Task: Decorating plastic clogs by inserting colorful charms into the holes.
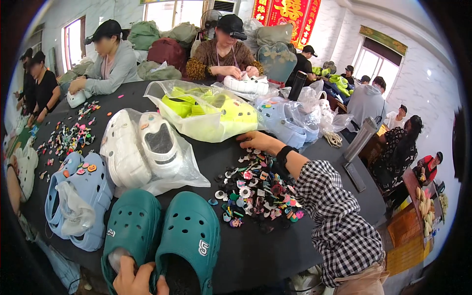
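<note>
A pair of teal clogs (189,231) lies side by side at the near edge of the black table (255,255), toes away from me. My left hand (133,279) grips their heel rims where the two shoes meet. My right hand (258,141), in a checked sleeve with a black wristband, reaches across a pile of small colourful shoe charms (255,191). Its fingers lie stretched out on the table at the edge of a clear bag of lime-green clogs (216,110). I see nothing held in it.
Bagged white clogs (142,147) and pale blue clogs (78,196) lie to the left, and more pale blue ones (287,120) far right. A second heap of charms (69,135) is far left. Several people work around the table; a steel flask (360,138) stands at right.
</note>
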A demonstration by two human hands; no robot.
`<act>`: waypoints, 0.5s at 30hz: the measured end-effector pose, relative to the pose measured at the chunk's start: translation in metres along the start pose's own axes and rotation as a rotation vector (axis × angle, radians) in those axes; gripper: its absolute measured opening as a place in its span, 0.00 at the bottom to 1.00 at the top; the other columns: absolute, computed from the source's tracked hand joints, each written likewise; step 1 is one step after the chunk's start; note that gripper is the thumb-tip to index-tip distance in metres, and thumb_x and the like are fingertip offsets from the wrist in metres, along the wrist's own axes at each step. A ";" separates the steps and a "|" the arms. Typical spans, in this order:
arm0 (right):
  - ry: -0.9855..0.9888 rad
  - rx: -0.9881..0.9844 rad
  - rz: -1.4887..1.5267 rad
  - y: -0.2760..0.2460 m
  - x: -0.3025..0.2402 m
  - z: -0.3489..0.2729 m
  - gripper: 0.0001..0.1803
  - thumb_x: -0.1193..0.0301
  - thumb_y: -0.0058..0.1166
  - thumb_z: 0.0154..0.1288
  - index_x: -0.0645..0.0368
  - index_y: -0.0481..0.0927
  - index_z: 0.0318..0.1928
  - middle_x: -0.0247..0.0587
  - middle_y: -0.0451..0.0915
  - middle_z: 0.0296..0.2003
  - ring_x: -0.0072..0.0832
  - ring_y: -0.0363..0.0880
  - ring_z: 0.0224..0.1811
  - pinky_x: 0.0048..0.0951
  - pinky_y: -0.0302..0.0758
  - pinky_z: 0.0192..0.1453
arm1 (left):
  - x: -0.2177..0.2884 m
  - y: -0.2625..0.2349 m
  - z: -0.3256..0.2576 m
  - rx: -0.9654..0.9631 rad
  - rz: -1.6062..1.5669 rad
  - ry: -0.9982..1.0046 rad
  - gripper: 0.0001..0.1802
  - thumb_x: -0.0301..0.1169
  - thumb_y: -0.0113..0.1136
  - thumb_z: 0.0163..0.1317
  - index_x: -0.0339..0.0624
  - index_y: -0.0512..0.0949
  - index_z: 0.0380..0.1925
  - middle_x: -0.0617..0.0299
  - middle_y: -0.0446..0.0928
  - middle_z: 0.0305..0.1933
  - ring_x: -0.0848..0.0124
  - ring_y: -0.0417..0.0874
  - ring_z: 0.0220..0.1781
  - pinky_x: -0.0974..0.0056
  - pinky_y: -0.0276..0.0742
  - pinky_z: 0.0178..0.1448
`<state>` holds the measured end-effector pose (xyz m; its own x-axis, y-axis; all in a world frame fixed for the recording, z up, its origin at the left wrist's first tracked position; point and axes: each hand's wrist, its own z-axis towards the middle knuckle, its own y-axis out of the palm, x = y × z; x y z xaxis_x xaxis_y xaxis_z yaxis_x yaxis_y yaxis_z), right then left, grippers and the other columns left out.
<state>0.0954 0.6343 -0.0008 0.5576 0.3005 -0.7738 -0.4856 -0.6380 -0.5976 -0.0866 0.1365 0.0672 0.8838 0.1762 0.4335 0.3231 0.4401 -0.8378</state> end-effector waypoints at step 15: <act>-0.056 -0.245 -0.397 0.003 -0.018 -0.024 0.18 0.58 0.59 0.64 0.57 0.84 0.47 0.39 0.84 0.42 0.29 0.80 0.45 0.30 0.74 0.49 | -0.002 0.001 -0.003 0.018 0.000 0.016 0.14 0.28 0.65 0.54 0.31 0.79 0.40 0.40 0.72 0.44 0.39 0.75 0.46 0.47 0.72 0.48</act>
<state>0.1005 0.6097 0.0166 0.6275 0.5886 -0.5097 -0.0652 -0.6126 -0.7877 -0.0872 0.1343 0.0648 0.8890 0.1626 0.4280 0.3171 0.4555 -0.8318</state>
